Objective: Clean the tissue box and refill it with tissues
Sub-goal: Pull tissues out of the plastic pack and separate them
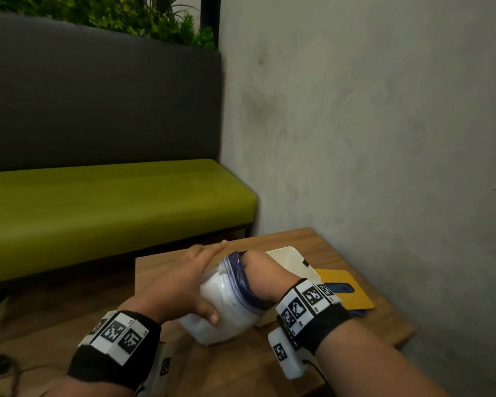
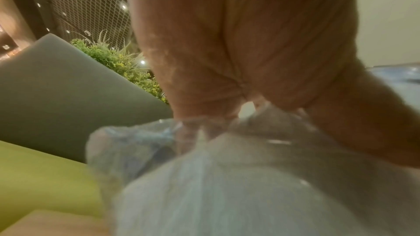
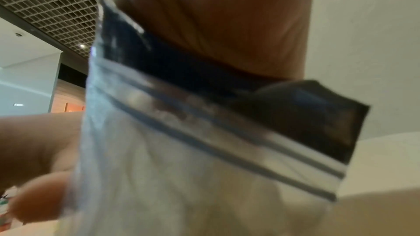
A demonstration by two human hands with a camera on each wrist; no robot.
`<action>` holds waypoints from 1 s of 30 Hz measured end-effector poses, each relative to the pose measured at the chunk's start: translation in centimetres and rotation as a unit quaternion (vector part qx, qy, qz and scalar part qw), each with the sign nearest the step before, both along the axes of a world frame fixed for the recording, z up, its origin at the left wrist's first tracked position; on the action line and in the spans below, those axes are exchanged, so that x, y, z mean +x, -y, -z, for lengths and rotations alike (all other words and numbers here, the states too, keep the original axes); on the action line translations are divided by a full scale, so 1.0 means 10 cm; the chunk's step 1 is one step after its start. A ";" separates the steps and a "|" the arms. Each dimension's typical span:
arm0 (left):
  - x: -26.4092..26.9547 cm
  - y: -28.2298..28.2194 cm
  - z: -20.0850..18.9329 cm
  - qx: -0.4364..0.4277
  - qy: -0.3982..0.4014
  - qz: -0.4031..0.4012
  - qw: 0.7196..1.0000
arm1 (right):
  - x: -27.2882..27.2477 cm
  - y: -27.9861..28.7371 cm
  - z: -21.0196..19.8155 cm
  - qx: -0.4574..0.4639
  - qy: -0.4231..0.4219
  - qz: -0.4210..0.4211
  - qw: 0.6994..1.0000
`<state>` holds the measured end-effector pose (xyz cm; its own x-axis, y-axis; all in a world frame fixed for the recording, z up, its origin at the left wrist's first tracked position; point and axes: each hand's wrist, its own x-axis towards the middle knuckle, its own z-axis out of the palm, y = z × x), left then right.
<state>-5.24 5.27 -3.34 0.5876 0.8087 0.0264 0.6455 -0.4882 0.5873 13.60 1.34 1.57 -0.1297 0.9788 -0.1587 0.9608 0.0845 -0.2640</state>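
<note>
A clear zip bag (image 1: 226, 310) stuffed with white tissues stands tilted on the wooden table (image 1: 298, 356). My left hand (image 1: 189, 279) holds it from the left, thumb across its near side and fingers stretched along the far side. My right hand (image 1: 259, 270) is pushed through the bag's blue-edged mouth, so its fingers are hidden inside. Behind the bag stands the white tissue box (image 1: 291, 260). In the left wrist view my left hand (image 2: 238, 42) lies over the bag (image 2: 227, 186). In the right wrist view my right hand (image 3: 216, 24) disappears into the bag (image 3: 181, 168).
A yellow board (image 1: 355, 296) with a dark blue item (image 1: 340, 287) on it lies at the table's right, near the grey wall (image 1: 384, 138). A green bench seat (image 1: 112, 210) with a dark backrest runs along the far side. The table's right edge is close to my right forearm.
</note>
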 end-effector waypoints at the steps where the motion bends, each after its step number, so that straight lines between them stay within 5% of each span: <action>1: -0.01 -0.01 -0.03 0.028 0.002 -0.016 0.999 | 0.02 -0.01 0.00 0.021 -0.041 0.007 0.999; 4: -0.06 -0.04 -0.10 0.104 0.014 -0.064 0.992 | 0.09 -0.01 -0.01 0.056 -0.130 0.016 0.990; 10: 0.01 0.07 -0.08 0.065 0.010 -0.006 0.998 | -0.09 0.05 -0.02 0.061 0.076 -0.072 0.993; 15: 0.06 0.15 -0.12 -0.021 0.035 0.039 0.998 | -0.12 0.11 0.01 0.058 -0.049 -0.014 0.997; 18: 0.13 0.21 -0.13 0.010 0.026 0.048 0.998 | -0.09 0.12 -0.01 0.077 -0.233 0.059 0.968; 23: 0.15 0.19 -0.08 0.066 0.020 0.023 0.997 | 0.12 0.24 -0.16 0.094 -0.340 0.115 0.929; 30: 0.08 0.16 -0.09 -0.007 -0.019 0.041 0.999 | 0.83 0.58 -0.23 0.174 -0.515 0.228 0.808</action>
<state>-4.48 3.68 -2.47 0.6522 0.7580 -0.0080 0.6252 -0.5319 0.5711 21.86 -4.45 3.89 0.3685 0.9243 0.0994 0.1991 0.0259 -0.9796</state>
